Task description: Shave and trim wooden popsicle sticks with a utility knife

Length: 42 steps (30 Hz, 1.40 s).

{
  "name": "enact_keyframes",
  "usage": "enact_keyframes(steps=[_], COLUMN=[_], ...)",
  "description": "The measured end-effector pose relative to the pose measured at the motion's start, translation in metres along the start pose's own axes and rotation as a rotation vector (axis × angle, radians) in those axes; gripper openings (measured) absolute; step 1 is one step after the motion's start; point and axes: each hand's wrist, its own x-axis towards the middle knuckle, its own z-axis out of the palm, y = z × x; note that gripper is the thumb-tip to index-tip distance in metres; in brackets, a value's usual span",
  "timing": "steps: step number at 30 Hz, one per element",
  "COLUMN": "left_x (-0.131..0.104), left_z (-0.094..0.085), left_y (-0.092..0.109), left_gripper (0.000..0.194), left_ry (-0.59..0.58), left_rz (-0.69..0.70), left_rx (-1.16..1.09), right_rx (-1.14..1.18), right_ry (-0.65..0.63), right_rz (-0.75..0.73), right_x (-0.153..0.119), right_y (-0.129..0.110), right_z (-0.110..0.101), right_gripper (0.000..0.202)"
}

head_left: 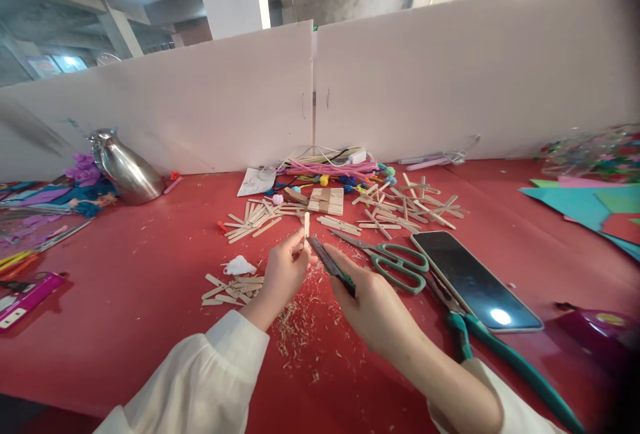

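a red-covered table [175, 341] is backed by white panels [425, 74]. a wooden craft stick [307, 226] is held upright in the pinched fingers of the left hand [285, 269]. a utility knife [329, 263] is gripped in the right hand [370, 294], its tip at the stick; whether they touch cannot be told. wood shavings [295, 329] are scattered below and between the hands. green-handled scissors [375, 249] are laid beyond the right hand, a smartphone [473, 277] to its right; loose craft sticks [255, 217] lie beyond the left.
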Motion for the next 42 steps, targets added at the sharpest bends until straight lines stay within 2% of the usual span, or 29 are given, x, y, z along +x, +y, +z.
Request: enact_keyframes(steps=[4,13,19,21,24,27,29,36,42], left_x=[0.001,0.002,0.004,0.005,0.006,0.005,0.005,0.004,0.002], left_z=[0.001,-0.001,-0.005,-0.008,-0.010,-0.010,-0.010,-0.009,-0.011], left_y=[-0.004,-0.005,-0.005,-0.008,-0.011,-0.010,-0.008,-0.004,-0.005], left_gripper=[0.044,0.044,0.043,0.043,0.045,0.046,0.048,0.049,0.047], left_ry=[0.009,-0.048,-0.074,-0.065,-0.061,-0.081,-0.082,-0.081,-0.084], left_rz=[-0.016,-0.085,-0.117,-0.112,-0.124,-0.139,-0.149,-0.160,-0.092], left_rx=[0.026,0.013,0.021,0.044,0.027,-0.035,-0.077,-0.113,-0.070], right_rx=[-0.138,-0.671,-0.877,-0.853,-0.640,-0.375,-0.289,-0.242,-0.378], right_ry=[-0.002,-0.136,-0.096,-0.028,0.089,0.108,0.084,0.007,0.063], right_rz=[0.001,0.006,-0.118,-0.142,-0.141,-0.129,-0.120,-0.040,-0.139], right_x=[-0.001,-0.003,-0.008,-0.007,-0.003,0.000,0.002,0.002,0.002], right_y=[-0.001,-0.005,-0.012,-0.009,0.000,0.007,0.009,0.006,0.008], right_z=[0.004,0.015,0.008,0.005,0.001,-0.001,-0.002,-0.006,-0.003], right_gripper=[0.054,0.058,0.067,0.065,0.054,0.050,0.051,0.053,0.052])
